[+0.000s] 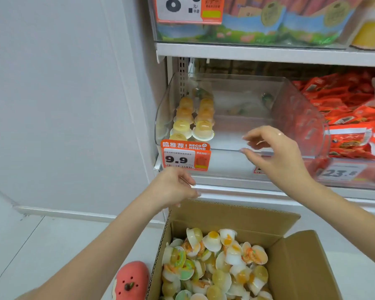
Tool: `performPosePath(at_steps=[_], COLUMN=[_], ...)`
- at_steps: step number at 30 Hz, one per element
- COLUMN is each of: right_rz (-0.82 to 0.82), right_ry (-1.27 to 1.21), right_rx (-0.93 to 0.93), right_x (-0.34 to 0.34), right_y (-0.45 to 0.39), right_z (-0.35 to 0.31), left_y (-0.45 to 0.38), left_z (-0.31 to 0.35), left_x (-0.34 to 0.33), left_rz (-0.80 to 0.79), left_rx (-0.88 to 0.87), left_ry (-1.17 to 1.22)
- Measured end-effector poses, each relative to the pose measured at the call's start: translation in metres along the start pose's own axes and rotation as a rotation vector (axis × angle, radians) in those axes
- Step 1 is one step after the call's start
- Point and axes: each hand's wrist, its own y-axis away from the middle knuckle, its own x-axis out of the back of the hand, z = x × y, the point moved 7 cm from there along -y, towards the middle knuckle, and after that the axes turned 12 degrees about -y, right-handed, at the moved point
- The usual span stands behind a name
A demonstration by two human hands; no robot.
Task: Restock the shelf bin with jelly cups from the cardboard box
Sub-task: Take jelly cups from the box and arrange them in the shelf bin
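1. The clear bin (301,118) held two rows of jelly cups (193,120) along its left wall; the rest of its floor lay bare.
2. The right hand (275,152) hovered at the bin's front lip, fingers loosely spread, holding nothing.
3. The left hand (173,187), below the price tag (185,158), seemed empty; its curl was unclear.
4. The open cardboard box (294,263) below held loose cups.

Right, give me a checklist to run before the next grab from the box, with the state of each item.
1. Left hand free of cups: ok, it holds nothing visible.
2. Right hand free: ok, fingers loosely curled, nothing in them.
3. Space in the clear bin: ok, right part bare.
4. Cups already in the bin in tidy rows: ok, two rows at left.
5. Cardboard box open, jelly cups reachable: ok.
6. Cups undamaged: cannot tell.
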Motion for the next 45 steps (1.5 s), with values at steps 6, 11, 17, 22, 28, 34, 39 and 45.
performPosePath(at_steps=[6,11,17,22,28,34,39,45], right_rz=[-0.378,-0.649,-0.657,-0.747,-0.847,-0.952,-0.895,-0.601], right_ry=[0.157,0.112,-0.022,-0.145,-0.052,0.227,0.322,0.179], right_rx=[-0.127,-0.744,-1.011,-0.864,-0.542,-0.377,-0.639,-0.899], right_x=[-0.027,-0.071,-0.112,-0.167,-0.240,-0.283,-0.299,-0.299], right_y=[0.140,0.255,0.320,0.317,0.277,0.268,0.299,0.304], right_z=[0.056,0.155,0.185,0.167,0.141,0.132,0.137,0.144], left_y=[-0.010,-0.015,-0.017,-0.023,-0.043,-0.062,-0.040,-0.018], left_z=[-0.041,-0.112,-0.169,-0.187,-0.191,-0.194,-0.183,-0.178], left_x=[-0.102,-0.184,-0.217,-0.221,-0.215,-0.219,-0.209,-0.201], left_rz=[-0.139,-0.227,-0.202,-0.122,-0.045,-0.069,0.069,0.187], left_rx=[-0.040,0.073,0.040,-0.014,0.065,0.065,-0.079,-0.205], left_ry=[-0.381,-0.780,-1.001,-1.071,-0.891,-1.067,-0.963,-0.881])
